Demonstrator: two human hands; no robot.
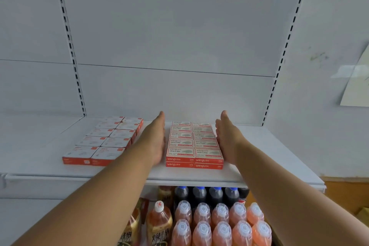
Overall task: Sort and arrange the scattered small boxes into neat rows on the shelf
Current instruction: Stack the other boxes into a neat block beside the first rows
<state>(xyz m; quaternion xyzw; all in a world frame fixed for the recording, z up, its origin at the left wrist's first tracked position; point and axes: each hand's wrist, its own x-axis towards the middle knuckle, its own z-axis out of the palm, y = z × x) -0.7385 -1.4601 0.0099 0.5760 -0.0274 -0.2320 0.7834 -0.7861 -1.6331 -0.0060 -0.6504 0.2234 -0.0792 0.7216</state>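
Two-column block of red staple boxes [194, 144] on the white shelf [199, 175], flat left hand [157, 142] pressing its left side, flat right hand [226, 142] pressing its right side, white-and-red boxes [105, 142] left of the left hand, drink bottles [219, 219] below the forearms.

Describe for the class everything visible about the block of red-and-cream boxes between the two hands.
The block of red-and-cream boxes lies flat on the white shelf, right of centre. It looks like printed cardboard: two columns, five rows deep, two layers at the front. The edges line up neatly. The left hand and right hand, fingers straight, flank its sides.
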